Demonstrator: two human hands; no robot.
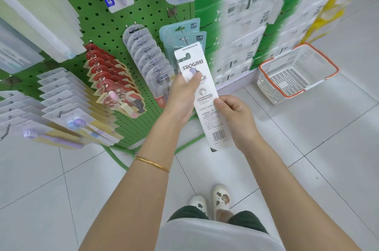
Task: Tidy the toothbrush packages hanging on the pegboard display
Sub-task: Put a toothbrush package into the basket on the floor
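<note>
The long white FROG toothbrush card (205, 95), held just before the green perforated pegboard's (102, 25) right side, is clamped high by the left hand (182, 95), thumb pressed on its front, and pinched at its right edge by the right hand (235, 115), so its top slot should probably be steered squarely onto its proper peg.

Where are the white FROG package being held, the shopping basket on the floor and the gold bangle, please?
white FROG package (206, 97): head view, middle of its printed card face.
shopping basket (270, 88): head view, its near lattice wall.
gold bangle (152, 164): head view, middle of the band.
</note>
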